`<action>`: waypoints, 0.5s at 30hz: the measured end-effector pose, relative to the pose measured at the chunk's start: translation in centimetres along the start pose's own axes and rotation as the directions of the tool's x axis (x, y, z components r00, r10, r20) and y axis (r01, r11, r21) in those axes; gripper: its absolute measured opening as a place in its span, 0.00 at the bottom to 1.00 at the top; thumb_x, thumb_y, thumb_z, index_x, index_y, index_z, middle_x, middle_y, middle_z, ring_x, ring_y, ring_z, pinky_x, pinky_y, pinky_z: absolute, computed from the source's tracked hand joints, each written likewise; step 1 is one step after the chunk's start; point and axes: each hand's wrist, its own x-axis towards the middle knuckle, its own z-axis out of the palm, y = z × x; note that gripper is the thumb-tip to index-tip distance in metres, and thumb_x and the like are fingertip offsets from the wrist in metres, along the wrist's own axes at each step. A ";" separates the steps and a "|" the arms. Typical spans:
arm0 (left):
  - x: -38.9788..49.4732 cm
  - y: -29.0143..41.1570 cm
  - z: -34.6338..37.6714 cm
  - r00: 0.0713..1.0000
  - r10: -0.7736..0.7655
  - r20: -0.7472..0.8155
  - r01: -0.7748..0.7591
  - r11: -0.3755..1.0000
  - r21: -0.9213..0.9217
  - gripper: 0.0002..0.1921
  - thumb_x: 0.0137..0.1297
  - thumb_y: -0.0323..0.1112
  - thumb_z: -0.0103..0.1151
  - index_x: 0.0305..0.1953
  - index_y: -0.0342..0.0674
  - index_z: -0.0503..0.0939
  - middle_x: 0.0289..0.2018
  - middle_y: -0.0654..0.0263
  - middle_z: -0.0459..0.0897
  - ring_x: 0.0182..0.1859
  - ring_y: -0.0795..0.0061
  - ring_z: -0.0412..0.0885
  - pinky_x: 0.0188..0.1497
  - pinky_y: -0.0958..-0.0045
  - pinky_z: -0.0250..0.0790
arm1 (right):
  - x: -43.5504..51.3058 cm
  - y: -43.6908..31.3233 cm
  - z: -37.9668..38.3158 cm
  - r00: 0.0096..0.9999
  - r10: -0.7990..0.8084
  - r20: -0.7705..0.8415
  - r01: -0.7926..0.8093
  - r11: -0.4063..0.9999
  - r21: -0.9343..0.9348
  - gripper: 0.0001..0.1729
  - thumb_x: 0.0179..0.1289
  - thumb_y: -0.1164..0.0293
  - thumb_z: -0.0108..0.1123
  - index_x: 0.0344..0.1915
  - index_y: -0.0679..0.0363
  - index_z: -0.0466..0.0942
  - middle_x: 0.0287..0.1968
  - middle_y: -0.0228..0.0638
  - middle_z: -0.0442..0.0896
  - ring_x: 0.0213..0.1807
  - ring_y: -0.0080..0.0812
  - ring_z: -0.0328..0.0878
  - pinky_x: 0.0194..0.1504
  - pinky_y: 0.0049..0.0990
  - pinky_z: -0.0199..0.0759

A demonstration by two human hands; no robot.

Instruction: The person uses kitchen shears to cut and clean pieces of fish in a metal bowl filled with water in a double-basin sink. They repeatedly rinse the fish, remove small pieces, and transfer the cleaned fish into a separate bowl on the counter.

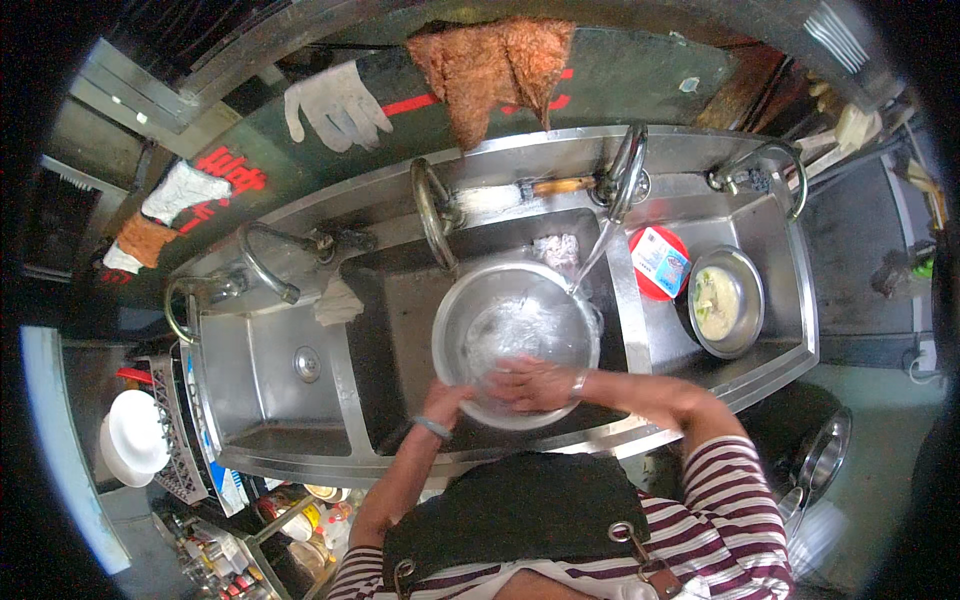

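A large round metal basin [517, 330] sits in the middle sink, with water running into it from a chrome faucet [627, 176] at its upper right. My left hand [448, 403] grips the basin's lower left rim. Inside the basin's near part, my right hand [534, 384] is spread low over or against the inner wall, slightly blurred. Whether it holds anything cannot be told. A crumpled whitish cloth or bag [559, 251] lies just behind the basin.
The right sink holds a metal bowl of pale food [716, 304] and a red round lid [646, 251] with a packet on it. A rag [339, 301] hangs over the left divider [352, 375]. Several faucets arch over the sinks; a wooden-handled brush [562, 186] lies behind them.
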 end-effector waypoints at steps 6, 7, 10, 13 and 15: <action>-0.6 -2.7 2.5 0.997 -0.069 -0.038 0.066 0.994 -0.083 0.21 0.47 0.18 0.56 0.47 0.26 0.73 0.39 0.54 0.81 0.39 0.62 0.80 0.44 0.65 0.74 | -3.2 4.6 -5.9 0.882 0.392 -0.261 -0.470 0.728 -0.499 0.38 0.60 0.49 0.50 0.68 0.46 0.54 0.72 0.36 0.47 0.73 0.43 0.42 0.71 0.44 0.34; -0.2 -3.4 3.3 0.996 -0.086 -0.014 0.084 0.990 -0.115 0.19 0.47 0.19 0.57 0.45 0.25 0.73 0.37 0.55 0.81 0.37 0.65 0.80 0.40 0.68 0.74 | -1.4 3.9 -5.8 0.856 0.444 -0.264 -0.516 0.758 -0.399 0.38 0.60 0.50 0.50 0.68 0.47 0.54 0.72 0.37 0.46 0.73 0.45 0.41 0.71 0.45 0.34; 1.6 -3.5 3.1 0.998 -0.067 -0.006 0.066 0.992 -0.105 0.18 0.47 0.20 0.57 0.44 0.30 0.74 0.33 0.58 0.81 0.36 0.67 0.81 0.39 0.69 0.75 | 4.1 -0.5 -3.5 0.871 0.441 -0.214 -0.471 0.875 -0.112 0.38 0.61 0.51 0.51 0.68 0.53 0.54 0.72 0.41 0.45 0.73 0.48 0.40 0.70 0.47 0.35; 2.4 -0.8 0.0 0.993 -0.111 0.033 0.114 0.987 -0.114 0.19 0.47 0.19 0.56 0.45 0.31 0.74 0.31 0.58 0.80 0.34 0.66 0.81 0.36 0.68 0.77 | 2.9 -3.7 -2.2 0.976 0.114 0.184 -0.172 0.924 0.341 0.38 0.62 0.51 0.49 0.68 0.56 0.54 0.71 0.45 0.46 0.72 0.44 0.44 0.69 0.46 0.41; 1.4 0.9 -1.9 0.995 -0.075 0.067 0.086 0.982 -0.170 0.21 0.48 0.20 0.57 0.48 0.30 0.72 0.34 0.57 0.81 0.33 0.64 0.82 0.37 0.65 0.79 | -1.8 -4.8 -2.6 0.975 0.067 0.212 -0.147 0.911 0.385 0.35 0.59 0.59 0.57 0.65 0.54 0.60 0.64 0.44 0.64 0.65 0.39 0.63 0.66 0.35 0.55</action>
